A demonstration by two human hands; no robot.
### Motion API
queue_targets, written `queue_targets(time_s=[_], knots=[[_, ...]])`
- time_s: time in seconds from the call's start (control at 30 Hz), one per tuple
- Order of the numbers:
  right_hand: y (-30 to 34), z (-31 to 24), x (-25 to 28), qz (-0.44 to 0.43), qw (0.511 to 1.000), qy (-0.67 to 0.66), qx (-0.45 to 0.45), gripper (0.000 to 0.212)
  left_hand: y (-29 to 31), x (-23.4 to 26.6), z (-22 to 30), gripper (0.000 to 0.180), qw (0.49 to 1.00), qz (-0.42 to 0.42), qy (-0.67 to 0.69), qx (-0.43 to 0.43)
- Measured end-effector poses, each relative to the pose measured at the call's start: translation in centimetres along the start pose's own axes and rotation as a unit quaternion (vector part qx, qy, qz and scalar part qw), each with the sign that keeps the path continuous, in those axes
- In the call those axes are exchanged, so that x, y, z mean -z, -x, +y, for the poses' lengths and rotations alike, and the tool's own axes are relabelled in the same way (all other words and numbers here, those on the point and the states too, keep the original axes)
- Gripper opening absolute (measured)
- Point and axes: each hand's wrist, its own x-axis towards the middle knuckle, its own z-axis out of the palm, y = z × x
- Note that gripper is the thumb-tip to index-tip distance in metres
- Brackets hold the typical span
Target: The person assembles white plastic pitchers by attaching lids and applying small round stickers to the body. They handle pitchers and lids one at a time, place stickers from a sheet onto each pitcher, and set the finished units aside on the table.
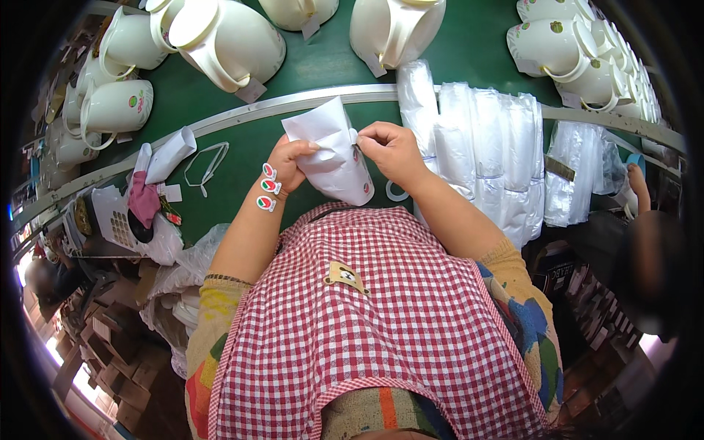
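My left hand (287,163) grips a curled white sticker sheet (323,150), thumb on its face and the other fingers behind it. Small red-and-green stickers show along the sheet's right side. At that edge my right hand (392,152) is closed in a pinch, with a small pale sticker (353,137) at its fingertips, partly hidden. Several oval stickers (269,186) in red, green and white cling to my left wrist. Below both hands lies my red-and-white checked apron (352,308).
Cream lidded jugs (227,44) with tags stand on the green table (315,62) beyond a metal rail (293,102). Bundled clear plastic bags (484,147) lie to the right. A pink cloth (144,198) and rolled white paper (170,155) sit left. Another person's arm (641,191) shows far right.
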Motion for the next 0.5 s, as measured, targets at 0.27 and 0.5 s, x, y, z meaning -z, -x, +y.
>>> queue_targets(time_s=[0.27,0.5], knots=[[-0.3,0.6,-1.2,0.002,0.995,-0.075,-0.068,0.011,0.7,0.8,0.4,0.055,0.999,0.041,0.017,-0.025],[-0.5,-1.0,-0.3,-0.004,0.987,0.107,0.116,0.026,1.1,1.1,0.4,0.057,0.999,0.023,0.041,-0.018]])
